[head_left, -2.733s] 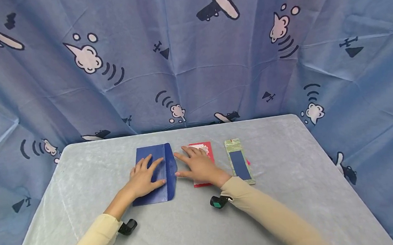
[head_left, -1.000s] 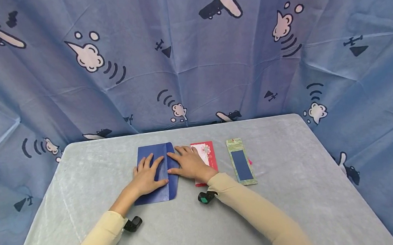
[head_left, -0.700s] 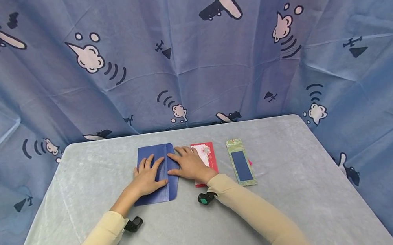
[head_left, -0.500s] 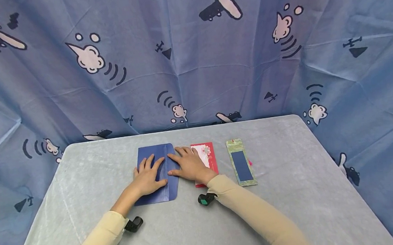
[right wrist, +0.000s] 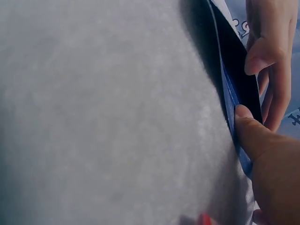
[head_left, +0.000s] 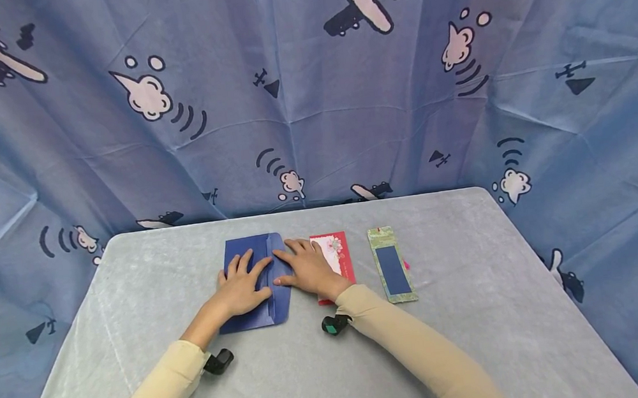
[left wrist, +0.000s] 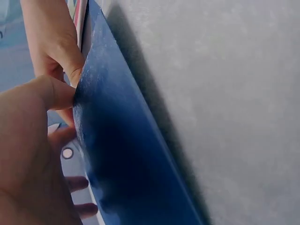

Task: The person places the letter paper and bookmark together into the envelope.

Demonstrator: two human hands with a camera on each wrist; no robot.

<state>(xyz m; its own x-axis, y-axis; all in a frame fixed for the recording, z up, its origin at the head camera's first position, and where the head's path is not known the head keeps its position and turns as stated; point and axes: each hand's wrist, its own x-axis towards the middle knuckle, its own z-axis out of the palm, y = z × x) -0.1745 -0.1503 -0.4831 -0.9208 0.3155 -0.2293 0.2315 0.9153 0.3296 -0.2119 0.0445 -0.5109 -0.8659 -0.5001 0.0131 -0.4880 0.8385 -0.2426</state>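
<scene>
My left hand (head_left: 238, 294) lies spread on the blue envelope (head_left: 255, 318), my right hand (head_left: 312, 272) straight-fingered, probably touching its flap (head_left: 282, 304); I judge I'm opening it, needing steady pressure next.

No text can be read; small marks on the card (head_left: 337, 252) beside the right fingers (head_left: 283, 255) are illegible.

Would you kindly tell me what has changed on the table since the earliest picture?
The right hand has moved left, toward the left hand, and now reaches over the flap of the envelope; more of the red card shows beside it. The left hand stays spread on the envelope, and the red card and green strip lie where they were.
</scene>
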